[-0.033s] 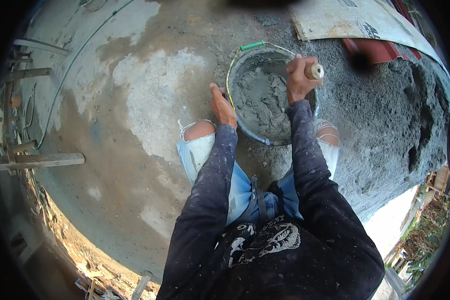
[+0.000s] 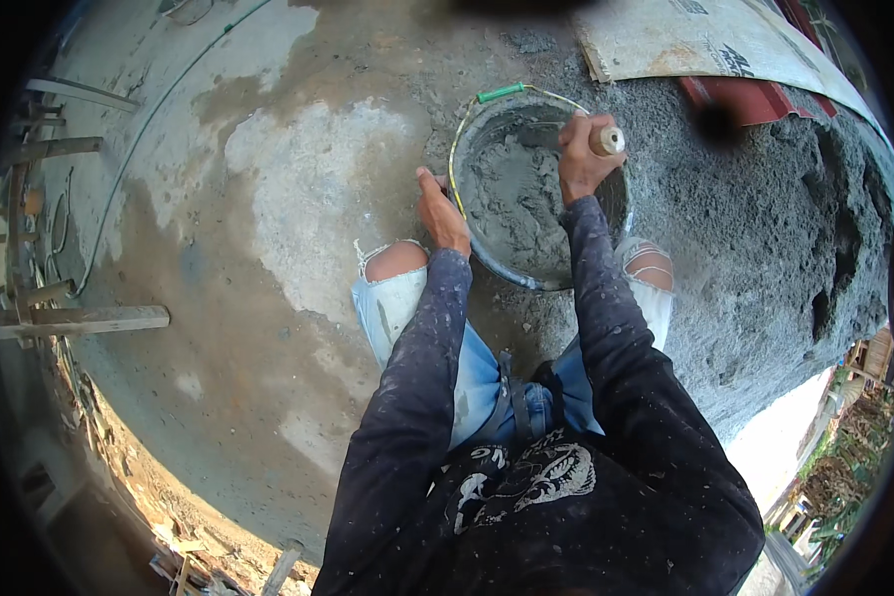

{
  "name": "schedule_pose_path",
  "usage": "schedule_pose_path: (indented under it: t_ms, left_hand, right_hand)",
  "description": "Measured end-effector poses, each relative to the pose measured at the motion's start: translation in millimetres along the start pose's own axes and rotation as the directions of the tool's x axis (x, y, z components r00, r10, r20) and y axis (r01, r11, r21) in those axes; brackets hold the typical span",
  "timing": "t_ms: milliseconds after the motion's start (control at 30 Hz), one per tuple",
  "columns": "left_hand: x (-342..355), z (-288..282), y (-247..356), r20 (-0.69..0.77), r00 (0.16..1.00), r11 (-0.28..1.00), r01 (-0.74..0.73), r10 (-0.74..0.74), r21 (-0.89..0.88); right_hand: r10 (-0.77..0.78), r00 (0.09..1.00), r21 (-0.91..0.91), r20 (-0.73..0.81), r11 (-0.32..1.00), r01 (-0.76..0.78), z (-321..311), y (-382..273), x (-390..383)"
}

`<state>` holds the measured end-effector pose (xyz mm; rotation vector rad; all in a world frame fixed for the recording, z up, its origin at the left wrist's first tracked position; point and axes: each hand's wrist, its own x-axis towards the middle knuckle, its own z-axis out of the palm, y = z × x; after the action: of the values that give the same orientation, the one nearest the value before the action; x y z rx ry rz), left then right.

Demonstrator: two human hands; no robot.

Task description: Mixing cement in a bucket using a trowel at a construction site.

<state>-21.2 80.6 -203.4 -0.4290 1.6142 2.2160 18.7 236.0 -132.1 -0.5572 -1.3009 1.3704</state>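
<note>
Between my knees stands a round dark bucket (image 2: 504,275) with wet grey mortar (image 2: 515,194) in it. Its wire handle, fitted with a green grip (image 2: 501,92), lies over toward the far left of the rim. My left hand (image 2: 441,213) grips the bucket's left side, thumb raised and the other fingers partly hidden. Over the right part of the bucket, my right hand (image 2: 584,164) is closed around the pale wooden handle (image 2: 607,140) of a trowel. The handle's end points to the right; most of the blade is hidden by the hand and the mortar.
A large heap of grey sand (image 2: 755,219) rises close on the right, partly covered by a pale sheet (image 2: 705,40) and red corrugated metal (image 2: 740,96). Wooden beams (image 2: 99,320) jut in from the left. A green hose (image 2: 134,139) runs along the concrete floor (image 2: 308,199).
My right hand has shifted a little to the left with the trowel, further over the mortar. My left hand and the bucket have stayed in place.
</note>
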Motion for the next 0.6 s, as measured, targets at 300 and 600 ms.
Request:
schedule_pose_path:
  t_ms: [300,600]
  left_hand:
    - [-4,7,7,-0.042,0.998,0.999,0.035,-0.035,-0.005]
    - [-3,5,5,-0.041,0.998,0.999,0.041,-0.042,-0.012]
  right_hand:
    - [0.412,0.907,-0.653,0.085,0.711,-0.262,-44,46,11]
    - [0.383,0.844,-0.57,0.376,0.814,-0.116,-19,-27,5]
